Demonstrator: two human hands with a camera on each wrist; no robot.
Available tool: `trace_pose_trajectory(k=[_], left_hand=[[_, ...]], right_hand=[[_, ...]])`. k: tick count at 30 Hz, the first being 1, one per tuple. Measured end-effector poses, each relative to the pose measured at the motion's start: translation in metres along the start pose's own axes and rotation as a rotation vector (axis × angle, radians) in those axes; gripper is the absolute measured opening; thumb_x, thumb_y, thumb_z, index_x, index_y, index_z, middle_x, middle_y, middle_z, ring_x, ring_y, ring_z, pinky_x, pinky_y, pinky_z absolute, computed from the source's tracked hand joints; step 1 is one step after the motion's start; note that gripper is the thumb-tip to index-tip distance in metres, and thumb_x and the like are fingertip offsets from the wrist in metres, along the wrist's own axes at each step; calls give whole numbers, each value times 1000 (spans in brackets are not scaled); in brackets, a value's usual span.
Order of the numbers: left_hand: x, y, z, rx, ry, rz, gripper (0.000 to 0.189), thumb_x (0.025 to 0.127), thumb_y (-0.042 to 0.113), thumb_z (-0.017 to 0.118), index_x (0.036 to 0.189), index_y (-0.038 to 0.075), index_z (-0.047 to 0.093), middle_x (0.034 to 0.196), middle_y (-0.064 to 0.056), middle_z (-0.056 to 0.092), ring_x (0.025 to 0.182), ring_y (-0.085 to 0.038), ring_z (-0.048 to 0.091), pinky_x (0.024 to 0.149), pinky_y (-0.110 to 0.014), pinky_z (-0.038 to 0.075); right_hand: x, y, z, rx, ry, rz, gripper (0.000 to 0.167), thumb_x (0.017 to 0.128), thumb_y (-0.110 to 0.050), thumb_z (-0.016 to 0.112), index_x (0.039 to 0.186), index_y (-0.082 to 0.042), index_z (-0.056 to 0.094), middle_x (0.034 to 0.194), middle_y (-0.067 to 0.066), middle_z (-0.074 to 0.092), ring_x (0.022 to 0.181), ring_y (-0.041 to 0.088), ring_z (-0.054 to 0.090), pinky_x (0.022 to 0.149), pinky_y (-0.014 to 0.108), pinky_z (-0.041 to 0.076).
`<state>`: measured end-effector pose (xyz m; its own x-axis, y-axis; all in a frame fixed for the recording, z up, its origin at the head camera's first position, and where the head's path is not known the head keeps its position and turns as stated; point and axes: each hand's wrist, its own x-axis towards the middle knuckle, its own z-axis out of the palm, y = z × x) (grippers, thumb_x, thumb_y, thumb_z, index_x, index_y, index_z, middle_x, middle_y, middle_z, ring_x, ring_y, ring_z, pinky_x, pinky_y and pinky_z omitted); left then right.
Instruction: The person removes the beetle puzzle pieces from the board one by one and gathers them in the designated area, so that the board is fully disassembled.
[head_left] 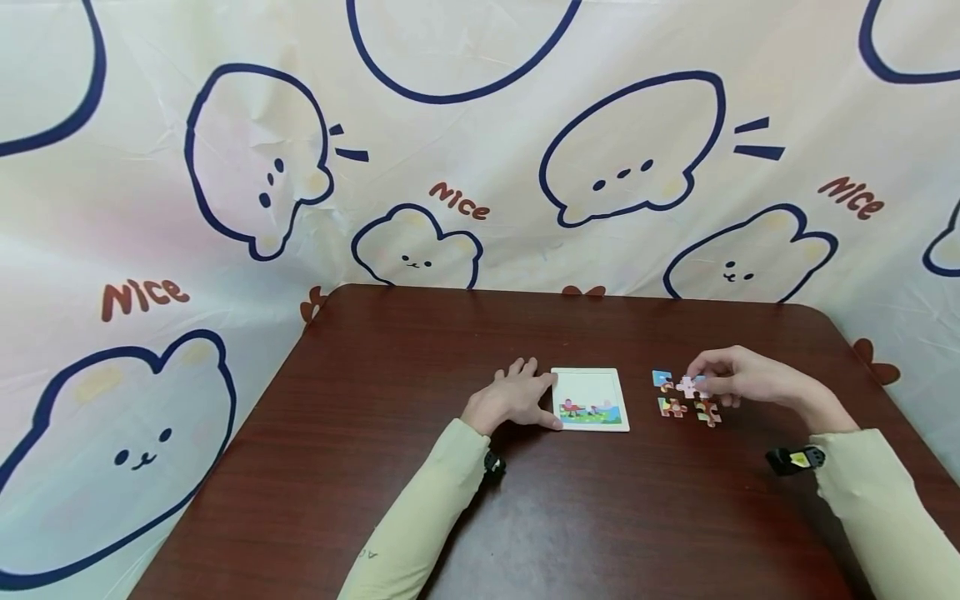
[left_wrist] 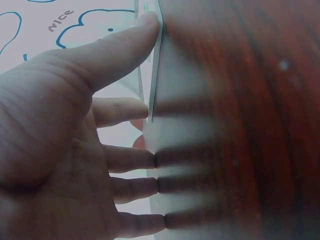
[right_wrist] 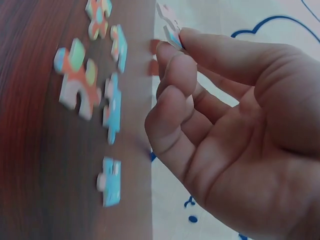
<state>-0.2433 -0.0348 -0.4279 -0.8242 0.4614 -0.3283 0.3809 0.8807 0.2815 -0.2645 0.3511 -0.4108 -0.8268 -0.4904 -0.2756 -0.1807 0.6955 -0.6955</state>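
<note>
A small white-framed puzzle board (head_left: 588, 385) lies on the table, with a strip of coloured picture along its near edge. My left hand (head_left: 517, 395) spreads beside it, thumb and index finger touching its left rim; in the left wrist view the fingers (left_wrist: 131, 159) are straight, their tips down on the tabletop. To the board's right, my right hand (head_left: 750, 382) pinches a pink and blue jigsaw piece (right_wrist: 170, 27) between thumb and fingertips, raised above the table. Loose pieces lie under and around that hand, among them a blue one (head_left: 662, 379) and an orange one (right_wrist: 80, 85).
The dark reddish-brown wooden table (head_left: 360, 450) runs back to a pale cloth backdrop (head_left: 510, 150) printed with blue-outlined bears. A dark strap with a small device (head_left: 795, 460) sits at the right wrist, and another (head_left: 493, 467) at the left.
</note>
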Motion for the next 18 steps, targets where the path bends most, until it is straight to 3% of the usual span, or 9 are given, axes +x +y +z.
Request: trace_pose_trajectory(k=[8,18], left_hand=[[0,0,0,2,-8,-7,82,86,58,67,153,26,33,165,-14,14,154,-34,9,120,-57,18],[0,1,0,1,-10,-11,83,87,57,66,155,27,30,165,-14,13,154,-34,9,120,-57,17]], right_hand=[[-11,22,-12,31,-6,93,30,94,-23,65,114,-1,59,82,12,59,62,20,58,57,32,53],[-24,45,-16,67,-9,100,27,95,-22,64,111,-1,55,79,11,59,61,23,58,56,33,52]])
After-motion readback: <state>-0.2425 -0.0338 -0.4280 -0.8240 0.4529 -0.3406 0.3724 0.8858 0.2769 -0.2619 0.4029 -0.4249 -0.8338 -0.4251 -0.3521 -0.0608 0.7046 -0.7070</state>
